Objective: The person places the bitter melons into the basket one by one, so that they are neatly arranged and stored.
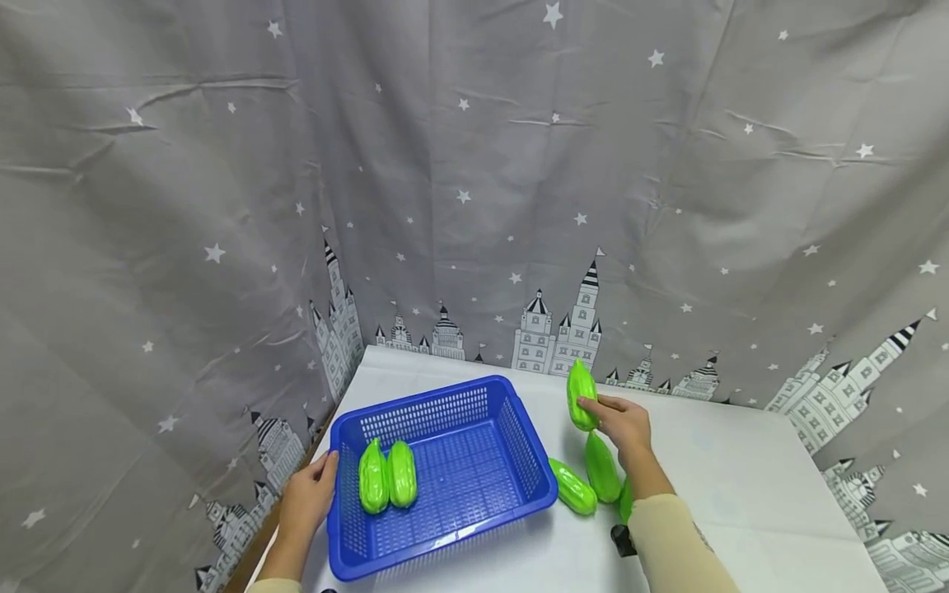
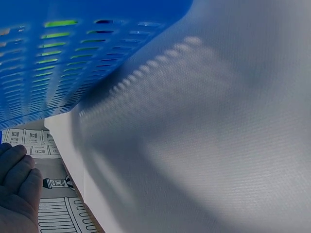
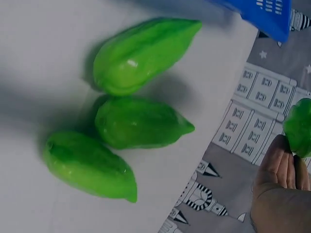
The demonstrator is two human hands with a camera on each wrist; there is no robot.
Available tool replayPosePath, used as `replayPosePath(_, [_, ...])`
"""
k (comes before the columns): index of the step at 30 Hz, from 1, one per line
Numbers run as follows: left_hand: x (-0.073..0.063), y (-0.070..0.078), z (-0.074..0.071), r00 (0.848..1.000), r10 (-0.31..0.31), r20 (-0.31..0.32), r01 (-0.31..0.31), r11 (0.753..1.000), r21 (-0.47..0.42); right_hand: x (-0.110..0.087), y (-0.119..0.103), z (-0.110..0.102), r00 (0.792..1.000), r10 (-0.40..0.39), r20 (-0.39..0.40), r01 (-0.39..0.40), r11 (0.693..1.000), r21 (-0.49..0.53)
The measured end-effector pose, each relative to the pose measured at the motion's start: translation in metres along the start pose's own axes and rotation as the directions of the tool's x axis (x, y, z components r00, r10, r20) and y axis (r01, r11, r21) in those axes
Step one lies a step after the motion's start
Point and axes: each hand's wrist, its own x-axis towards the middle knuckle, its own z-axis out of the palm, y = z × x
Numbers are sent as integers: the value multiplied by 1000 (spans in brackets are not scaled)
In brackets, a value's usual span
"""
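My right hand (image 1: 621, 418) holds a glossy, ribbed green gourd (image 1: 582, 395) above the table, thumb on its near side. In the right wrist view that gourd (image 3: 299, 127) shows at the right edge, over the fingers. My left hand (image 1: 309, 487) grips the left rim of a blue plastic basket (image 1: 445, 537). Two similar gourds (image 1: 403, 474) lie side by side inside the basket's left part. Below my right hand, three more gourds (image 3: 143, 122) rest on the white table, their pointed tips facing roughly the same way. The right forearm partly covers one of them in the head view.
A white cloth (image 1: 749, 494) covers the table. Grey curtains (image 1: 474, 181) with stars and castles hang behind and at the left. A small black object (image 1: 623, 540) sits beside the right forearm. The basket's right end stands close to the nearest loose gourd (image 1: 574, 487).
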Motion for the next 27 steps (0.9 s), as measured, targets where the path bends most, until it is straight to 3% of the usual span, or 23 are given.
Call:
replayPosePath(9, [0,-2,-3,1000,9,-2,-9,1000,1,-7,-3,37,995,7,103,1,997,-73])
replayPosePath(18, [3,0,-2,998,-54,19,53,998,39,-17,-3,76,984,7,180,9,996,-90])
replayPosePath(27, [2,0,-3,1000,-13,16,12,998,68,-25,-2,106,962,-4,272,32,995,-97])
